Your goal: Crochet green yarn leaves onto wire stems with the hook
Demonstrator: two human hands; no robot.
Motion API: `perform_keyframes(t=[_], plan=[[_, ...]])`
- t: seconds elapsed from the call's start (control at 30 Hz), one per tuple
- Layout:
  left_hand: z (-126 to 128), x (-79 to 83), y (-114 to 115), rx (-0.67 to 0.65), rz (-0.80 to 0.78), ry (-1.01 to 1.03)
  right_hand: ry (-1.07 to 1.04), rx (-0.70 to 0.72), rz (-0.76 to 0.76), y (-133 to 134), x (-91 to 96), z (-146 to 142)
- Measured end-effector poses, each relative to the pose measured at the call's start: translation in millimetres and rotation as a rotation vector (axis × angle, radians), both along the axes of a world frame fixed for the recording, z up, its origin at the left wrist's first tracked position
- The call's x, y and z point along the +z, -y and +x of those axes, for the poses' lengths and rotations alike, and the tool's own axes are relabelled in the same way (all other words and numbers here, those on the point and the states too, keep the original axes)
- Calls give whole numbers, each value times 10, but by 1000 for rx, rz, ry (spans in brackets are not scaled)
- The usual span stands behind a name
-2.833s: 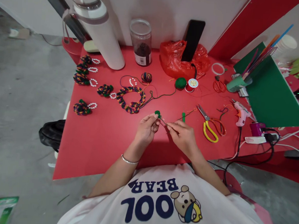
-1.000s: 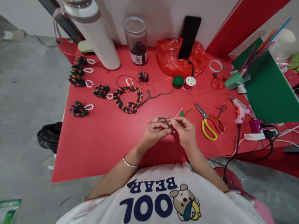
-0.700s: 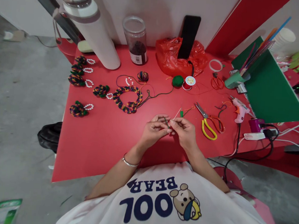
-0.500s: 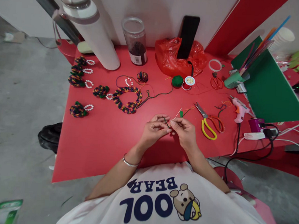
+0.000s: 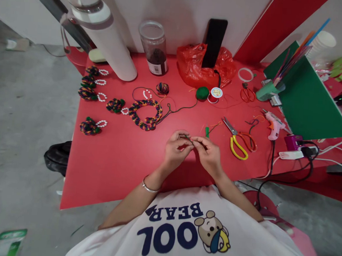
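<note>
My left hand point(image 5: 175, 148) is closed in a pinch on a small piece of dark green yarn point(image 5: 187, 137) above the front of the red table. Close beside it, my right hand point(image 5: 209, 153) is closed, thumb and fingertips meeting the left fingers at the yarn. A thin needle point(image 5: 201, 128) shows only as a faint line above the right fingers; its lower part is hidden. Just beyond that hand lies a small green piece point(image 5: 207, 131) with yarn trailing from it. Yellow-and-red-handled scissors point(image 5: 239, 142) rest to the right.
A multicoloured crocheted band point(image 5: 145, 114) lies left of centre, near several yarn flowers point(image 5: 89, 126) with bead loops. Behind are a green yarn ball point(image 5: 202, 93), a thread spool point(image 5: 215, 95), a jar point(image 5: 153, 48) and a phone point(image 5: 214, 43). A pink glue gun point(image 5: 274, 125) lies right.
The pale needle stood out clearly above my right fingers before and is now barely visible. My right hand has shifted slightly left, its fingers closer to the left hand.
</note>
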State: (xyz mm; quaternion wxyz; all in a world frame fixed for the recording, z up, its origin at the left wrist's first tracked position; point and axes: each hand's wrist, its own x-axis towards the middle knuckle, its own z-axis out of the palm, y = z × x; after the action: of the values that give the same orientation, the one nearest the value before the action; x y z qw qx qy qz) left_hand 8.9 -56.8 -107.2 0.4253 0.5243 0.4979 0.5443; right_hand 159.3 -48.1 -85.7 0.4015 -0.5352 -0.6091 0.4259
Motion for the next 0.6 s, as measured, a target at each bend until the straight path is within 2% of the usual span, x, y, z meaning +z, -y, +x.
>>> perform_keyframes(t=[0.1,0.27,0.47,0.6], plan=[[13,5,11,6,29,-68,139,45,121,24,-23,4],[16,-28,21,47,48,-110,280,81,207,25,-31,-1],[5,-111,11,108,162,-183,264,83,252,5,-22,-9],[27,-130,12,98,211,-192,244,46,278,15,-17,-22]])
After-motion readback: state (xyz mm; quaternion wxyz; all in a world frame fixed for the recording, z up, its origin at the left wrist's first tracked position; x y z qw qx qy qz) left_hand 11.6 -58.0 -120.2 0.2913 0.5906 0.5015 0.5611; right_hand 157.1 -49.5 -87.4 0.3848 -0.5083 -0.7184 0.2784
